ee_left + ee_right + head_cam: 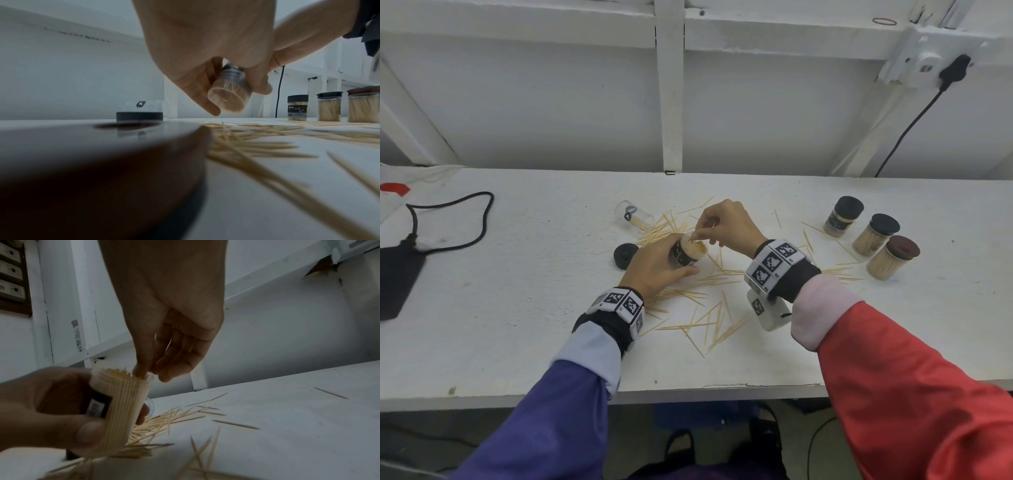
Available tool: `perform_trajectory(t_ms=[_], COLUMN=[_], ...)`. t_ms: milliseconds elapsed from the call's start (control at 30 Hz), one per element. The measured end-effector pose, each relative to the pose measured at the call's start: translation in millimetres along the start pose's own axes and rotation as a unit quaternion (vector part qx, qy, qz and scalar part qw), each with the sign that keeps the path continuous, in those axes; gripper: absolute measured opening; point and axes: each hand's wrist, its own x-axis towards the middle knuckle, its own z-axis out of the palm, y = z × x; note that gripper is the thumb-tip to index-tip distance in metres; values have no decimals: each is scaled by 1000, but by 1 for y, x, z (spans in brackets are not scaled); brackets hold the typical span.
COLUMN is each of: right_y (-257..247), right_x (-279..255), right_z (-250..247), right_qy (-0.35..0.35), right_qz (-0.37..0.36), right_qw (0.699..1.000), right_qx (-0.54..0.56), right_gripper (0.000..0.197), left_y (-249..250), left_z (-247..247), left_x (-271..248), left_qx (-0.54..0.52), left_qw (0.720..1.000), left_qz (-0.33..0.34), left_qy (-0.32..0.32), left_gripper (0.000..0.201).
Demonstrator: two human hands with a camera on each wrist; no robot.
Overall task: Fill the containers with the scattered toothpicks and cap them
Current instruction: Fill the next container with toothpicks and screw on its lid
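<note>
My left hand (664, 265) grips an uncapped container (688, 253) packed with toothpicks and holds it tilted just above the table. The left wrist view shows its clear base (228, 97). My right hand (697, 236) is at its mouth, thumb and forefinger (141, 371) pinching a few toothpicks among the packed ends in the container (123, 405). Loose toothpicks (705, 308) lie scattered under and around both hands. A black cap (625, 254) sits left of my left hand. An empty clear container (634, 214) lies on its side behind it.
Three capped, filled containers (843, 216) (875, 234) (892, 257) stand at the right. A black pad (397, 274) and cable (465, 219) lie at the far left. A blurred dark brown round thing (92, 170) fills the near left of the left wrist view.
</note>
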Motion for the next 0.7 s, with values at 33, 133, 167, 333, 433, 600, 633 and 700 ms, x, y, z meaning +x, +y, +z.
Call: perform_trajectory(t_ms=[33,133,167,333,433,600,633,700], right_y=[0,-2,-4,-10,-6,-3,-2,-1], right_x=[-1,-5,-7,-18,-18,-19,-20,-21], right_z=[-1,-3,-3,3,7,11,11,12], right_qy=[-5,-28,-44,-68,7,-4,-2,-17], right_qz=[-6,-7,4,16,-29,-35,-37,-40], right_qw=[1000,998,997,991,999,997,997,995], right_qx=[8,54,64,110,43,69,73,93], right_gripper=[12,18,27,39,42,47,47,49], left_y=[0,0,1,-1,-9,-7,-6,-5], left_z=[-1,-1,-1,0,2,1,2,1], left_x=[0,1,1,3,4,4,4,4], left_qx=[2,2,3,-10,27,48,46,35], left_qw=[1000,1000,1000,998,996,994,993,994], left_qz=[-4,-11,-10,-20,25,52,56,48], left_qy=[9,27,27,55,82,89,91,94], left_gripper=[54,55,54,62,81,79,77,71])
